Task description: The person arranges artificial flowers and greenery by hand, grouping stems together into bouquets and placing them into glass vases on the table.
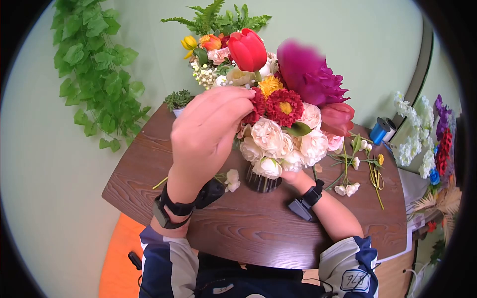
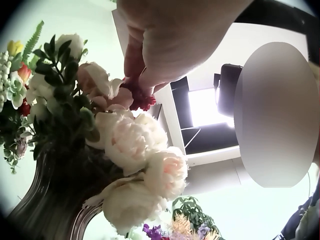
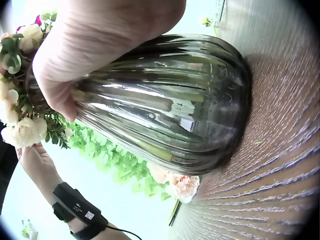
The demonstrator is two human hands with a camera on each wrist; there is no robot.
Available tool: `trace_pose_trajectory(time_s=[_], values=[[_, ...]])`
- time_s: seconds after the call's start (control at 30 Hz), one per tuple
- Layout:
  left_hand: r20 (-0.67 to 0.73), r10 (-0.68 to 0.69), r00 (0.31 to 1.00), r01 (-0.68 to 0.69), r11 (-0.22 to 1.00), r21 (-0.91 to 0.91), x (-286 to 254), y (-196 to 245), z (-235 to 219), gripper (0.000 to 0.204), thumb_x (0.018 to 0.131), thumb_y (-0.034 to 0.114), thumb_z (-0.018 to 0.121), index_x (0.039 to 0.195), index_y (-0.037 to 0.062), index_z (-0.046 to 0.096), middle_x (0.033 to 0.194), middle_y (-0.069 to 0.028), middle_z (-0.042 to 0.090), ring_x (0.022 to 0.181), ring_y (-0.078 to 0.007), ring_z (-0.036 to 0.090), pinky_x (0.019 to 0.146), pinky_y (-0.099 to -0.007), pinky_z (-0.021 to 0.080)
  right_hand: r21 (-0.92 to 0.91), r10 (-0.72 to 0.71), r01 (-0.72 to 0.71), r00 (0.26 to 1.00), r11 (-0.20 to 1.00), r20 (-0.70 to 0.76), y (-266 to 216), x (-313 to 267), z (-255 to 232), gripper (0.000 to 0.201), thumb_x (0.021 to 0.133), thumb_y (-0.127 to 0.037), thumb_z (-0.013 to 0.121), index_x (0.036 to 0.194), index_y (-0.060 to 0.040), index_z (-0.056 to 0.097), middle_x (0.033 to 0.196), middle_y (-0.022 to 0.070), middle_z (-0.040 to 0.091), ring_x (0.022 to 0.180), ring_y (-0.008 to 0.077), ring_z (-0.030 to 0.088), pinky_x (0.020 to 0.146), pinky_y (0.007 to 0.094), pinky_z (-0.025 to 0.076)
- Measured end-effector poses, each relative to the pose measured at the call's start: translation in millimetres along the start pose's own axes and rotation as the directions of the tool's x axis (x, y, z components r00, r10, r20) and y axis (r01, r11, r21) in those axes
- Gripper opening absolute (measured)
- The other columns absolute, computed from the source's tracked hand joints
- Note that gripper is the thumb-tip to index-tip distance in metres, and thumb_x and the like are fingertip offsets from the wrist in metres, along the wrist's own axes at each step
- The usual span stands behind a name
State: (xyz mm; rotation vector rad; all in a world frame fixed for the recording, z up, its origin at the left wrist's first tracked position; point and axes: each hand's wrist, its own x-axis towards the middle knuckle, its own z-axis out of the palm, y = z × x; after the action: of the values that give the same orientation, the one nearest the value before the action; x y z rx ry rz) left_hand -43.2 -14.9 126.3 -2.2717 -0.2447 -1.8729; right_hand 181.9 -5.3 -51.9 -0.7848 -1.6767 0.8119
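Note:
A ribbed, smoky glass vase stands on the wooden table, full of flowers. My right hand grips it near the neck, thumb bent across the glass; in the head view this hand is partly hidden under the blossoms. With fingertips at the upper left of the bouquet, my left hand pinches a dark red flower. Beside it sits a dark red flower with a yellow centre. Cream-pink peonies ring the vase's mouth. A red tulip and a large purple peony rise above.
Cut stems with small white blooms lie on the table at right, near a blue ribbon spool. Another white flower lies left of the vase. Behind stand a second arrangement and a small potted plant.

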Motion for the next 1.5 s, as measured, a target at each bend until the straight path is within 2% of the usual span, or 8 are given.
trace_pose_trajectory(time_s=[0.2, 0.3, 0.47, 0.9, 1.0, 1.07, 1.2, 1.5], values=[[-0.006, 0.021, 1.0, -0.021, 1.0, 0.018, 0, 1, 3, 0.016, 0.067, -0.005, 0.064, 0.081, 0.0013, 0.063, 0.083, -0.0109, 0.064, 0.077, -0.0272, 0.062, 0.071, -0.0328, 0.049, 0.12, 0.053, -0.053, 0.999, 0.991, -0.001, 18, 3, -1, 0.073, 0.066, -0.021, 0.077, 0.129, -0.0049, 0.042, 0.129, 0.0117, 0.045, 0.118, 0.026, 0.043, 0.102, 0.0372, 0.03], [-0.016, 0.045, 0.999, -0.045, 0.998, 0.034, 1, 3, -2, 0.018, 0.065, -0.004, 0.063, 0.082, 0.0013, 0.062, 0.08, -0.0107, 0.064, 0.077, -0.0268, 0.062, 0.07, -0.0322, 0.049, 0.06, 0.005, -0.005, 1.0, 0.998, -0.001, 10, 1, 0, 0.073, 0.066, -0.02, 0.077, 0.129, -0.0048, 0.042, 0.129, 0.0117, 0.046, 0.118, 0.0258, 0.043, 0.102, 0.0372, 0.031], [-0.137, -0.053, 0.989, 0.057, 0.998, 0.026, 0, 6, -6, 0.021, 0.065, -0.007, 0.053, 0.084, 0.0006, 0.06, 0.079, -0.0104, 0.063, 0.074, -0.0258, 0.062, 0.068, -0.0305, 0.048, 0.027, 0.002, -0.002, 1.0, 1.0, -0.005, 14, 0, -1, 0.073, 0.067, -0.02, 0.077, 0.129, -0.0045, 0.041, 0.129, 0.0117, 0.045, 0.118, 0.0258, 0.043, 0.102, 0.0371, 0.031], [-0.053, -0.105, 0.993, 0.108, 0.992, 0.065, 1, 4, -8, 0.024, 0.062, -0.004, 0.054, 0.084, 0.0027, 0.06, 0.08, -0.0097, 0.06, 0.073, -0.025, 0.056, 0.065, -0.0296, 0.045, 0.035, 0.003, -0.003, 1.0, 0.999, -0.008, 10, 1, 0, 0.072, 0.067, -0.019, 0.075, 0.129, -0.0029, 0.041, 0.129, 0.0125, 0.045, 0.118, 0.026, 0.043, 0.102, 0.0366, 0.029], [-0.062, -0.092, 0.994, 0.1, 0.985, 0.139, -1, 2, -10, 0.023, 0.065, -0.003, 0.056, 0.087, 0.0034, 0.059, 0.08, -0.008, 0.06, 0.068, -0.0196, 0.057, 0.059, -0.0275, 0.044, 0.019, -0.002, 0.002, 1.0, 1.0, -0.009, 6, 1, 1, 0.071, 0.067, -0.018, 0.076, 0.128, -0.003, 0.042, 0.128, 0.0123, 0.046, 0.117, 0.0257, 0.044, 0.101, 0.0364, 0.031], [-0.1, -0.402, 0.91, 0.409, 0.91, 0.07, -1, 6, -10, 0.022, 0.068, -0.003, 0.057, 0.089, 0.0038, 0.058, 0.076, -0.0056, 0.06, 0.057, -0.0111, 0.053, 0.05, -0.024, 0.04, -0.018, -0.022, 0.022, 1.0, 1.0, -0.003, 3, 2, 0, 0.071, 0.067, -0.018, 0.076, 0.127, -0.0031, 0.043, 0.127, 0.0122, 0.047, 0.116, 0.0257, 0.045, 0.101, 0.0364, 0.031], [-0.085, -0.405, 0.91, 0.41, 0.911, 0.042, -4, 1, -8, 0.02, 0.07, -0.002, 0.06, 0.09, 0.0038, 0.057, 0.07, -0.0021, 0.057, 0.047, -0.005, 0.044, 0.043, -0.0221, 0.034, -0.036, -0.022, 0.021, 1.0, 0.999, -0.007, 6, 1, -1, 0.071, 0.065, -0.017, 0.077, 0.126, -0.0034, 0.044, 0.126, 0.0119, 0.048, 0.114, 0.0255, 0.046, 0.1, 0.0361, 0.033], [-0.011, -0.507, 0.862, 0.497, 0.842, 0.209, -5, 2, -20, 0.011, 0.072, 0.006, 0.062, 0.066, 0.0024, 0.054, 0.046, -0.0025, 0.045, 0.038, -0.0127, 0.04, 0.04, -0.0254, 0.033, -0.039, -0.022, 0.022, 1.0, 0.999, 0.01, 4, 3, -1, 0.072, 0.065, -0.015, 0.077, 0.126, -0.0028, 0.043, 0.125, 0.0115, 0.048, 0.114, 0.0244, 0.046, 0.099, 0.0355, 0.033]])
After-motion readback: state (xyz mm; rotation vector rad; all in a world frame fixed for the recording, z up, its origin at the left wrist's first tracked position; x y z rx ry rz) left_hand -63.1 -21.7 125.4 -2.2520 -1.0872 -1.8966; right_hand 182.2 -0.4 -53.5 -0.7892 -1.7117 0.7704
